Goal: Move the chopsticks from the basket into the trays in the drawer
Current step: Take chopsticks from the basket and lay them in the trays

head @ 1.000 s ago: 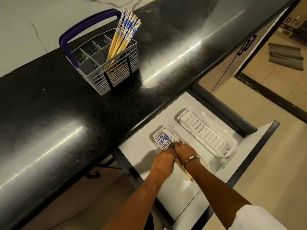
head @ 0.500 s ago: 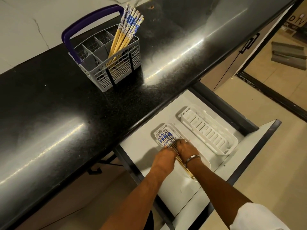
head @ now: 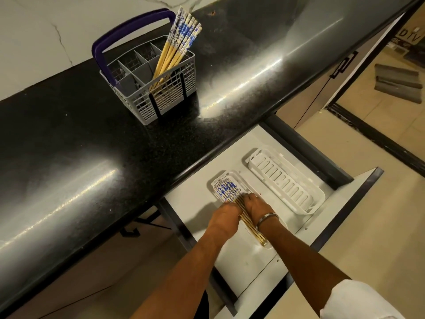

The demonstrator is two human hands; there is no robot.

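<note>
A grey basket (head: 171, 99) with a purple handle stands on the black counter and holds several yellow chopsticks with blue-and-white tops (head: 177, 46). In the open drawer (head: 358, 194), the left white tray (head: 226, 177) holds a flat row of several chopsticks (head: 228, 191). My left hand (head: 224, 215) and my right hand (head: 256, 207) press on either side of that row, fingers curled down onto it. The right white tray (head: 286, 180) lies beside it with nothing in it.
The black counter (head: 92, 157) runs diagonally above the drawer, its edge overhanging the drawer's back. A closed cabinet door (head: 326, 88) with a black handle is to the right. Beige floor tiles (head: 368, 261) and grey blocks (head: 399, 82) lie beyond.
My hands have stayed on the chopsticks in the left tray, shifting only slightly. The view has drifted a little, so the basket appears lower and further right.
</note>
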